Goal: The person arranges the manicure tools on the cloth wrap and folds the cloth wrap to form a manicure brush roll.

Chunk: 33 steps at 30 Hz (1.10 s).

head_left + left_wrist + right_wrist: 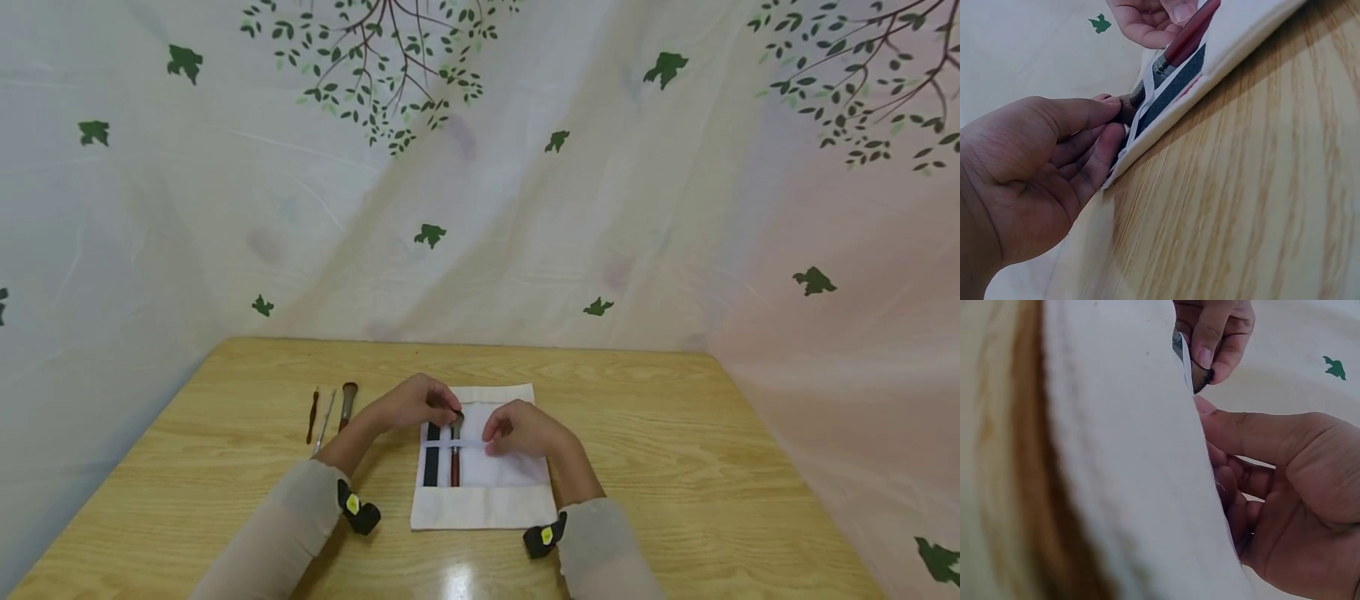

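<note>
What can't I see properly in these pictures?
Head view: lower end of the thick loose brush, behind the left arm.
Head view: handle end of the held brush, under the bottom flap.
Left wrist view: some bristles, behind the left hand.
Right wrist view: whether the right hand pinches anything, behind the case.

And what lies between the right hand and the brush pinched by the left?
In the head view, white pouch fabric, crossed by an elastic strap, lies between the right hand and the red-handled brush.

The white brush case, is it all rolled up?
No, the white brush case lies spread open on the wooden table, with a brush showing under its strap.
</note>
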Each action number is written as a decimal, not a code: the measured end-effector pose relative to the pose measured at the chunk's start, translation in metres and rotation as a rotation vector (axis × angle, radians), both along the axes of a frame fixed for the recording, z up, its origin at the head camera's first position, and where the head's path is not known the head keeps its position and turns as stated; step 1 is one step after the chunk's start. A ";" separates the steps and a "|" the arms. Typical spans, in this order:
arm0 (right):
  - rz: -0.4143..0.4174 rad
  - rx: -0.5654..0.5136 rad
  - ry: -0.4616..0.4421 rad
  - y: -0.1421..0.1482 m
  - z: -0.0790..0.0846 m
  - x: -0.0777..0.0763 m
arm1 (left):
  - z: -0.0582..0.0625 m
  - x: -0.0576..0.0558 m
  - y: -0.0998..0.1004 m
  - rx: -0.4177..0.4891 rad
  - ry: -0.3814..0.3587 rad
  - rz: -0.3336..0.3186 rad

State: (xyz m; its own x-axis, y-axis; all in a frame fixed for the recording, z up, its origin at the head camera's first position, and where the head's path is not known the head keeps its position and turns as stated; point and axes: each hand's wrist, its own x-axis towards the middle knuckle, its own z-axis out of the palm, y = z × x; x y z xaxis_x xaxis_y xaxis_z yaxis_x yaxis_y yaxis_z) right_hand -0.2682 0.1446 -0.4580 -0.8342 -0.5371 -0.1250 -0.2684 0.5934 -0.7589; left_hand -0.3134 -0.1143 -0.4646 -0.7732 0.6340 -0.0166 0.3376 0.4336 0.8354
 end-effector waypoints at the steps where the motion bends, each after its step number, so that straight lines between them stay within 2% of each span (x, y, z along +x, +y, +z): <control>1: 0.002 0.002 -0.001 0.000 -0.001 0.000 | 0.000 0.000 0.000 -0.001 -0.001 0.001; 13: 0.065 -0.031 0.016 0.000 -0.004 -0.001 | -0.003 -0.002 -0.001 0.010 -0.007 -0.010; 19: 0.093 -0.070 0.006 0.002 -0.006 -0.004 | 0.000 -0.001 0.000 -0.007 0.003 -0.004; 24: 0.084 -0.096 0.002 0.004 -0.007 -0.004 | 0.003 0.000 0.001 -0.024 -0.001 0.004; 28: 0.069 -0.103 -0.004 0.005 -0.008 -0.004 | 0.004 -0.003 -0.001 -0.043 0.023 0.021; 33: 0.065 -0.127 -0.008 0.004 -0.009 -0.003 | 0.011 -0.004 -0.013 -0.050 0.063 0.083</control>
State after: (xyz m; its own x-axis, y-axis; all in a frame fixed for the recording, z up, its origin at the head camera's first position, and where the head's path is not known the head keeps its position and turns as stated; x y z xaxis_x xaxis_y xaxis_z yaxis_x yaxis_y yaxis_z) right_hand -0.2713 0.1481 -0.4673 -0.7965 -0.6017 -0.0593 -0.2964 0.4741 -0.8291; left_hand -0.3170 -0.1270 -0.4540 -0.8237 0.5670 0.0034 0.3495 0.5031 0.7904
